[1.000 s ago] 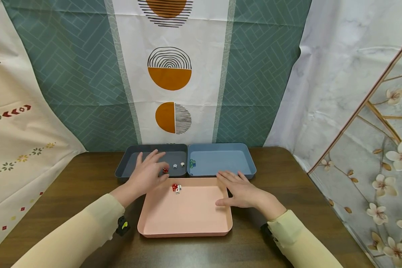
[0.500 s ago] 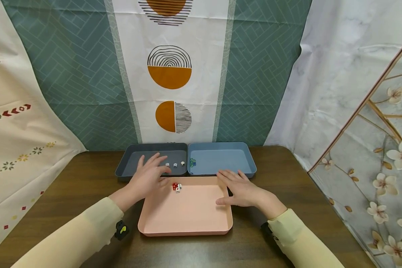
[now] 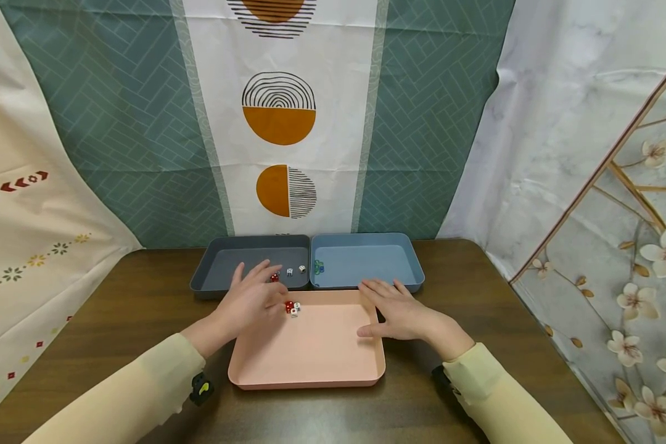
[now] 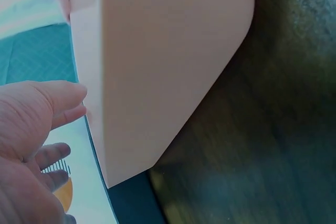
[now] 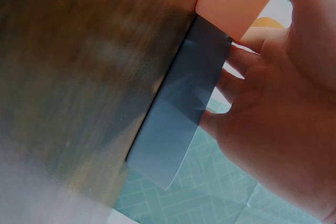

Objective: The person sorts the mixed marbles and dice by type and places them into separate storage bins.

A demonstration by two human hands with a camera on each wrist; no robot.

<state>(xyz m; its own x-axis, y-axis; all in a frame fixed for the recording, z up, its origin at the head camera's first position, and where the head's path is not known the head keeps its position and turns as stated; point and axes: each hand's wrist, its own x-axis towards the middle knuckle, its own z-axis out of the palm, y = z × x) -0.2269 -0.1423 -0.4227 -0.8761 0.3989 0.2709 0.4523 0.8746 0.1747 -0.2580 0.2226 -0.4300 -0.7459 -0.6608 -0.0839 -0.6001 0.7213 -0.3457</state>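
Note:
My left hand (image 3: pixel 248 307) reaches over the far left part of a pink tray (image 3: pixel 311 385), fingers spread and slightly bent. Thumb and forefinger are close beside a small cluster of red dice (image 3: pixel 288 306) and white dice (image 3: pixel 294 312). In the left wrist view the thumb and forefinger point at the tray wall (image 4: pixel 157 66), and their tips are partly hidden behind it. My right hand (image 3: pixel 405 316) rests on the pink tray's right far corner, with fingertips at the near edge of a blue tray (image 3: pixel 366 262). Its fingers look relaxed in the right wrist view.
A dark grey tray (image 3: pixel 222 262) stands behind the pink one, left of the blue tray. It contains a red die (image 3: pixel 274 277) and several white dice (image 3: pixel 290 272). Small green and blue pieces (image 3: pixel 319 267) lie in the blue tray. Cloth hangs behind the wooden table (image 3: pixel 144 302).
My left hand has moved from over the dark grey tray toward the dice in the pink tray. The red die now shows in the grey tray beyond my fingers. My right hand stays put.

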